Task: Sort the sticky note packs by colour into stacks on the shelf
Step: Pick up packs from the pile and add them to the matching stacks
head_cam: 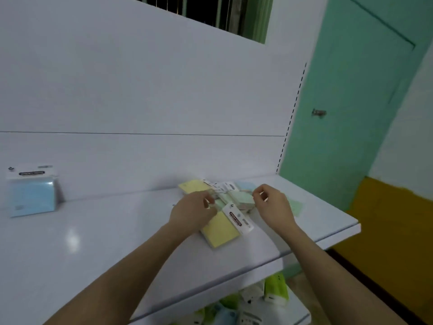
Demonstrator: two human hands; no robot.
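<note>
Yellow, green and blue sticky note packs (230, 199) lay mixed on the white shelf (93, 242); left hand (192, 213) and right hand (273, 204) curled their fingers on them.

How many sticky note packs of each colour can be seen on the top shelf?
Blue: 2, one stack at the far left, one pack behind the pile.
Yellow: 2.
Green: at least 2; the overlapping pile hides any others.
Total: at least 6.
</note>
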